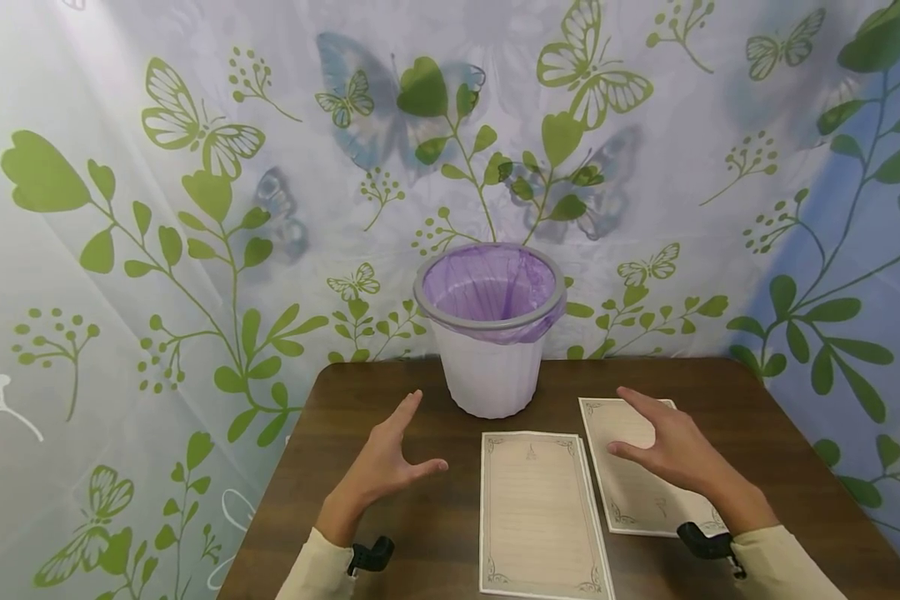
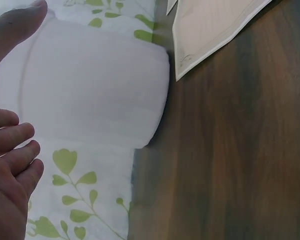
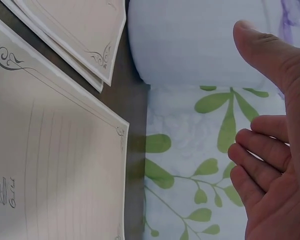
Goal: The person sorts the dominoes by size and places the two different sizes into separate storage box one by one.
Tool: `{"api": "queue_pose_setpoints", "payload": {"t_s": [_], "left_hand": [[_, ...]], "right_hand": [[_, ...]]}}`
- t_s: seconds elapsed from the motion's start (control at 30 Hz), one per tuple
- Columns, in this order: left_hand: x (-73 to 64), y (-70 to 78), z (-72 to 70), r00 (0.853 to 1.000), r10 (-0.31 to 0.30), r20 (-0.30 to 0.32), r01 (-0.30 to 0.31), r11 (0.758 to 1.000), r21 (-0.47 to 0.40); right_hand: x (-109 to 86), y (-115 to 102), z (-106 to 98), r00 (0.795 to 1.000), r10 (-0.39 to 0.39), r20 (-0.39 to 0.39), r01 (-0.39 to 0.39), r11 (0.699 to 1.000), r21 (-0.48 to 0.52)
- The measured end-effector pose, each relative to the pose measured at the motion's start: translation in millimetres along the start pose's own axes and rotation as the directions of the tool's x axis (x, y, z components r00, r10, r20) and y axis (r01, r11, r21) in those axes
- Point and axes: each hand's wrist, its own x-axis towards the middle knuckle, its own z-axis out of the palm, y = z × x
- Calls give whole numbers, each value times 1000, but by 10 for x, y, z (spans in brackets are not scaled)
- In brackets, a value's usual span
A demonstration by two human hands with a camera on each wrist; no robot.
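A white waste bin [image 1: 491,375] with a grey rim and a purple liner bag [image 1: 487,283] stands upright at the back of the table. My left hand [image 1: 386,462] hovers left of it in front, thumb and fingers spread, holding nothing. On the other side my right hand [image 1: 678,450] hangs over a sheet of bordered, lined paper [image 1: 622,492], thumb apart from its fingers, also holding nothing. Between the hands lies a stack of similar cream paper [image 1: 540,517]. Both wrist views show the bin's white side beyond the fingers, with a gap between.
The dark brown wooden table [image 1: 300,517] has rounded back corners. Right behind it hangs a white curtain [image 1: 285,250] printed with green leaves and butterflies. Both wrists carry black camera mounts.
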Motion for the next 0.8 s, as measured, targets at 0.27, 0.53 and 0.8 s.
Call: {"api": "queue_pose_setpoints", "payload": {"t_s": [0.27,0.53,0.8], "left_hand": [[-23,58,169,998,23,60,-23,1000,-6],[-56,146,304,991,93,93,-95,995,18],[-84,232,468,983,128,132,-135,990,41]], "right_hand": [[10,15,62,1000,-29,4,29,999,-15],[30,39,146,998,-58,0,58,998,-21],[41,63,231,999,-53,6,53,998,-28]]}}
